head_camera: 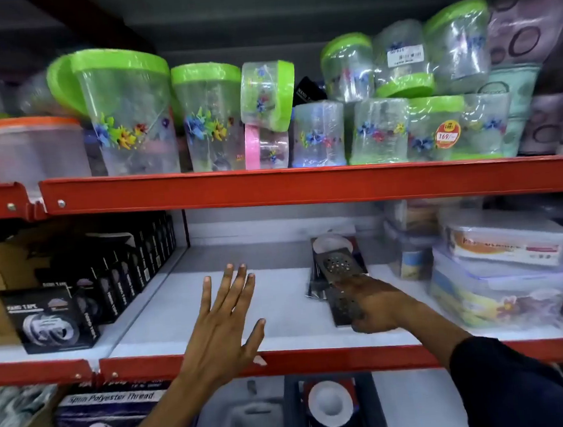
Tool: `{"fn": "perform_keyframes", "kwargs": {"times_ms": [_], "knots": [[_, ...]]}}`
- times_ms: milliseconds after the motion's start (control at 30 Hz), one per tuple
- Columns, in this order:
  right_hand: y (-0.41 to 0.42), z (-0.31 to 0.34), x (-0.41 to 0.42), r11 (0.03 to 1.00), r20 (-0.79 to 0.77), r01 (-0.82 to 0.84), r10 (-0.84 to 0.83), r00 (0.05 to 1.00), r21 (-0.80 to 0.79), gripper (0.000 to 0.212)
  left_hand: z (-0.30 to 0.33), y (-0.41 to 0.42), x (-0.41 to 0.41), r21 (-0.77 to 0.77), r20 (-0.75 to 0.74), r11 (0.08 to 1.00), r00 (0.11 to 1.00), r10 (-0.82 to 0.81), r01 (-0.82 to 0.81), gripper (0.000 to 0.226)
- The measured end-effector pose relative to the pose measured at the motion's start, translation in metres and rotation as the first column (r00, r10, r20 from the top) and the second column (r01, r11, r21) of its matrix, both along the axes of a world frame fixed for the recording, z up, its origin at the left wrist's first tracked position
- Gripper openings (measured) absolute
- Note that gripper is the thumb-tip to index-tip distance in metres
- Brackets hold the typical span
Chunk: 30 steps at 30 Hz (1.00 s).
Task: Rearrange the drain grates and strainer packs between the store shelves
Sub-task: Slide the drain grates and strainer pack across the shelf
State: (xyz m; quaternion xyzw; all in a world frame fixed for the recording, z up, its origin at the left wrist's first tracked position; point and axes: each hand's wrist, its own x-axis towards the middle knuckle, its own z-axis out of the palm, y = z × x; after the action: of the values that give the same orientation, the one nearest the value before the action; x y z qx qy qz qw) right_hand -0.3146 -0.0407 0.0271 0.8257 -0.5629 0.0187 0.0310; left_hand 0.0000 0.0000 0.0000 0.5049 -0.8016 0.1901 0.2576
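Note:
On the white middle shelf (186, 310) my right hand (375, 304) grips dark perforated drain grates (338, 266) by their near end. The top grate lies over a strainer pack (330, 243) with a white round strainer on a dark card, further back on the shelf. My left hand (223, 324) hovers flat and open over the shelf's front left part, fingers spread, holding nothing. Below the shelf, a dark bin (375, 406) holds more strainer packs (330, 403) with white discs.
Black tape boxes (54, 318) stand in rows at the left of the middle shelf. Stacked clear food containers (502, 262) fill its right side. Green-lidded jars (210, 117) crowd the upper shelf. A thread box (111, 419) sits on the lower level behind the red shelf edge (320, 359).

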Motion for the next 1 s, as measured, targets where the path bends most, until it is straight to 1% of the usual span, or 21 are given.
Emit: {"fn": "perform_keyframes", "kwargs": {"times_ms": [100, 167, 300, 400, 467, 533, 600, 733, 833, 933, 1000], "knots": [[-0.015, -0.004, -0.003, 0.986, -0.050, 0.074, -0.068, 0.996, 0.147, 0.099, -0.010, -0.010, 0.007, 0.048, 0.007, 0.999, 1.000, 0.021, -0.022, 0.071], [-0.023, -0.004, -0.005, 0.977, -0.091, 0.096, -0.080, 0.993, 0.189, 0.103, -0.019, -0.018, 0.012, 0.081, 0.006, 0.996, 1.000, 0.026, -0.027, 0.071], [-0.033, -0.007, -0.006, 0.984, -0.090, 0.061, -0.047, 0.995, 0.166, 0.105, -0.027, -0.030, 0.024, 0.124, -0.006, 0.992, 0.999, 0.037, -0.036, 0.070], [-0.035, -0.009, -0.005, 0.992, -0.052, 0.049, -0.043, 0.998, 0.115, 0.105, -0.033, -0.035, 0.035, 0.147, -0.025, 0.988, 0.998, 0.052, -0.048, 0.069], [-0.033, -0.006, 0.004, 0.998, 0.004, 0.030, -0.030, 1.000, 0.060, 0.101, -0.037, -0.038, 0.044, 0.164, -0.048, 0.985, 0.997, 0.066, -0.058, 0.067], [-0.034, -0.003, 0.025, 0.999, 0.062, -0.021, 0.019, 0.998, 0.027, 0.094, -0.043, -0.042, 0.055, 0.188, -0.064, 0.979, 0.993, 0.094, -0.081, 0.065], [-0.038, -0.002, 0.057, 0.996, 0.075, -0.084, 0.083, 0.994, 0.012, 0.089, -0.048, -0.045, 0.064, 0.222, -0.062, 0.970, 0.991, 0.117, -0.101, 0.064], [-0.058, -0.012, 0.128, 0.984, 0.137, -0.163, 0.152, 0.979, 0.077, 0.094, -0.057, -0.045, 0.075, 0.242, -0.066, 0.963, 0.988, 0.139, -0.119, 0.065], [-0.074, -0.025, 0.163, 0.971, 0.142, -0.217, 0.201, 0.969, 0.105, 0.086, -0.057, -0.044, 0.076, 0.239, -0.071, 0.963, 0.987, 0.144, -0.123, 0.065], [-0.085, -0.036, 0.176, 0.964, 0.109, -0.236, 0.224, 0.968, 0.118, 0.082, -0.057, -0.044, 0.075, 0.254, -0.093, 0.959, 0.984, 0.154, -0.126, 0.069], [-0.089, -0.043, 0.176, 0.960, 0.113, -0.246, 0.232, 0.966, 0.130, 0.085, -0.058, -0.045, 0.076, 0.249, -0.103, 0.961, 0.983, 0.153, -0.123, 0.070]]}}
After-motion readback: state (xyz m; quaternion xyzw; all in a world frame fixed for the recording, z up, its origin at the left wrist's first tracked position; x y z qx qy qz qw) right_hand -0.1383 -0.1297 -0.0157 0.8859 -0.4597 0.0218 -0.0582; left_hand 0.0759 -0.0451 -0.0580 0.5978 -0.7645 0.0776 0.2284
